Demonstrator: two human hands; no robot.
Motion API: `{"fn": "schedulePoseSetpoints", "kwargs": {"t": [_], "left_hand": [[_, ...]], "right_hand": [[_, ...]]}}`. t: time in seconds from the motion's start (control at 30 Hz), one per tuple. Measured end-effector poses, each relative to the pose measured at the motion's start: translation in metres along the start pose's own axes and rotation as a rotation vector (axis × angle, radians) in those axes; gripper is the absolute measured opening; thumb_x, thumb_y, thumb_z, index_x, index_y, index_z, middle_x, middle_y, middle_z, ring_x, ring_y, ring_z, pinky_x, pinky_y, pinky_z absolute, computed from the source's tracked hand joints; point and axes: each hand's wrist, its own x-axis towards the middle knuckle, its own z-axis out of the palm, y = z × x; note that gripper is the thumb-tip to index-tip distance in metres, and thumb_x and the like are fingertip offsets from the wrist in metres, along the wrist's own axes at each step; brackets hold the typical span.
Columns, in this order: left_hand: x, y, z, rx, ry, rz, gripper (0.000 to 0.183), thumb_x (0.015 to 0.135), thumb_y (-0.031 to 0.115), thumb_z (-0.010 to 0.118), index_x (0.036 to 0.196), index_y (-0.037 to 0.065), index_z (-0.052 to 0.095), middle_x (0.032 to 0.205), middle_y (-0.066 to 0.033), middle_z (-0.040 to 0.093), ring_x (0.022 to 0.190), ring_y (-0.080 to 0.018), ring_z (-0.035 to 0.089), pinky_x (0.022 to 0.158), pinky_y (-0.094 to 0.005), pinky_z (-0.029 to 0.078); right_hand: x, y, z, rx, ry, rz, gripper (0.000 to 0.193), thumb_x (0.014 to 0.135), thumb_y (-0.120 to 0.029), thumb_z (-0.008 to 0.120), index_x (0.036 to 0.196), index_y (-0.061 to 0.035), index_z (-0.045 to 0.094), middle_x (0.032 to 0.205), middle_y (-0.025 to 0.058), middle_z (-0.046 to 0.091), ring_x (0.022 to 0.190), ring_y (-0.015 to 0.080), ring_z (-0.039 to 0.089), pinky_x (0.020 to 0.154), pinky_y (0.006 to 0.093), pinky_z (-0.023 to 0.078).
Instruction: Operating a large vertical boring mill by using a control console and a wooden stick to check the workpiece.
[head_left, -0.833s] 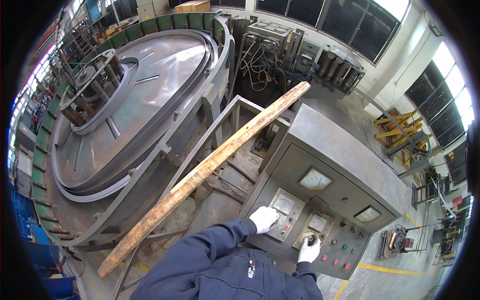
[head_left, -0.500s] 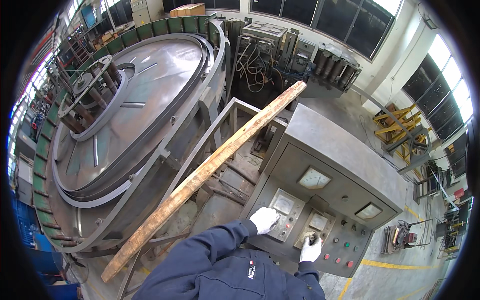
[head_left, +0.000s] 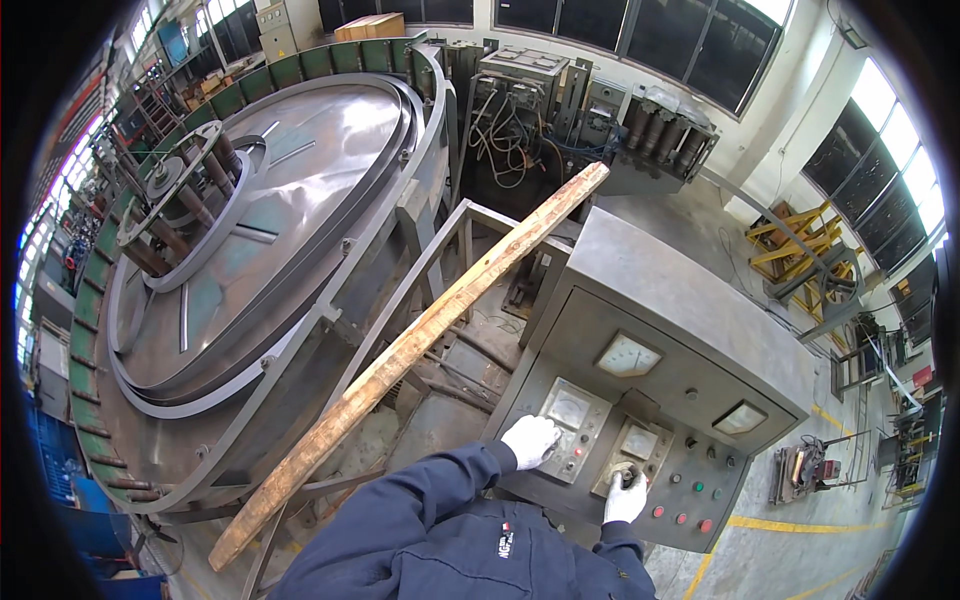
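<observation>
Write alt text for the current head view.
A person's white-gloved right hand holds a knob on a grey control cabinet; the left hand is at an instrument plate. A wooden beam and round metal platform lie leftward.

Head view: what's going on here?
A person has the white-gloved right hand on a dark round knob of the grey metal control cabinet; the white-gloved left hand is at the pale rectangular dial panel, its grip unclear. A long wooden beam lies across the grey metal frame. Slots in the round grey steel disc have shifted, so it seems to be turning.
</observation>
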Motion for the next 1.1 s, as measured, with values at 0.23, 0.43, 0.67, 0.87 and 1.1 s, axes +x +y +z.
{"fn": "schedulePoseSetpoints", "kwargs": {"t": [0.23, 0.43, 0.67, 0.87, 1.1], "left_hand": [[-0.0002, 0.0013, -0.0037, 0.002, 0.004, 0.003, 0.024, 0.089, 0.028, 0.075, 0.102, 0.008, 0.071, 0.097, -0.0156, 0.068, 0.092, -0.0359, 0.07, 0.08, -0.0503, 0.055], [-0.0002, 0.0019, -0.005, -0.021, 0.02, 0.0, 0.019, 0.089, 0.025, 0.075, 0.099, 0.009, 0.07, 0.094, -0.0159, 0.068, 0.089, -0.0368, 0.07, 0.078, -0.0512, 0.055], [-0.0007, 0.0009, -0.0036, -0.042, 0.046, 0.003, 0.016, 0.088, 0.022, 0.075, 0.095, 0.009, 0.069, 0.091, -0.0162, 0.068, 0.088, -0.0372, 0.071, 0.079, -0.0506, 0.056], [-0.0008, 0.0008, -0.003, -0.031, 0.034, 0.001, 0.018, 0.088, 0.022, 0.075, 0.098, 0.008, 0.069, 0.094, -0.0156, 0.068, 0.09, -0.0366, 0.071, 0.08, -0.05, 0.056], [-0.0001, -0.0004, -0.0004, -0.018, 0.008, 0.002, 0.021, 0.088, 0.023, 0.075, 0.101, 0.008, 0.07, 0.097, -0.0155, 0.069, 0.093, -0.0361, 0.07, 0.081, -0.0494, 0.056]], "right_hand": [[0.002, 0.0104, 0.0044, -0.025, -0.005, 0.0, 0.047, 0.094, -0.022, 0.082, 0.132, 0.0025, 0.071, 0.123, 0.0203, 0.076, 0.112, 0.0329, 0.075, 0.101, 0.0408, 0.058], [0.0017, 0.009, 0.004, 0.002, 0.001, -0.005, 0.045, 0.093, -0.019, 0.082, 0.132, 0.0016, 0.071, 0.122, 0.0189, 0.076, 0.11, 0.0318, 0.075, 0.1, 0.04, 0.058], [0.0011, 0.0045, 0.0025, 0.009, -0.002, 0.003, 0.044, 0.093, -0.018, 0.082, 0.131, -0.0005, 0.072, 0.121, 0.0175, 0.077, 0.109, 0.0308, 0.075, 0.098, 0.0396, 0.059], [0.0008, 0.0043, 0.003, 0.0, 0.008, -0.001, 0.041, 0.093, -0.019, 0.082, 0.13, -0.0016, 0.074, 0.119, 0.0166, 0.078, 0.109, 0.0304, 0.075, 0.099, 0.04, 0.058], [0.001, 0.0048, 0.0028, 0.001, 0.005, 0.004, 0.042, 0.093, -0.018, 0.082, 0.13, -0.0014, 0.073, 0.121, 0.0166, 0.077, 0.11, 0.0306, 0.075, 0.1, 0.0399, 0.058]]}}
